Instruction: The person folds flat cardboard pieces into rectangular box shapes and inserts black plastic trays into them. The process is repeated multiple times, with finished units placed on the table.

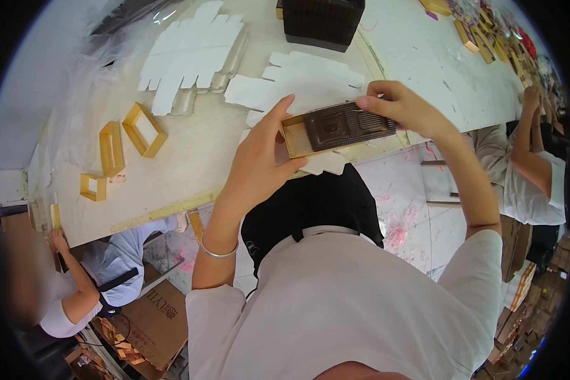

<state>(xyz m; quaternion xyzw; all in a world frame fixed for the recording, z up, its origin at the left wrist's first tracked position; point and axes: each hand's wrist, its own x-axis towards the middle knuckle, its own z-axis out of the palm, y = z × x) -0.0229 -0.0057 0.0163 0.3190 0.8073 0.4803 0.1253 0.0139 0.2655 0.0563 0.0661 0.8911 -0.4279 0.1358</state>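
Above the table's near edge, my left hand grips the left end of a narrow gold cardboard box, thumb on the near side and fingers at the far side. A dark brown ribbed plastic insert tray with moulded hollows lies in the box's open top, short of its left end. At the right end my right hand is closed on the insert, with the thumb on top. The fingers underneath are hidden, so whether they also touch the box cannot be told.
White die-cut card sheets and more flat card lie beyond my hands, before a dark stack. Gold frames stand at left. Gold boxes pile up far right. Other people sit at both sides; a carton stands lower left.
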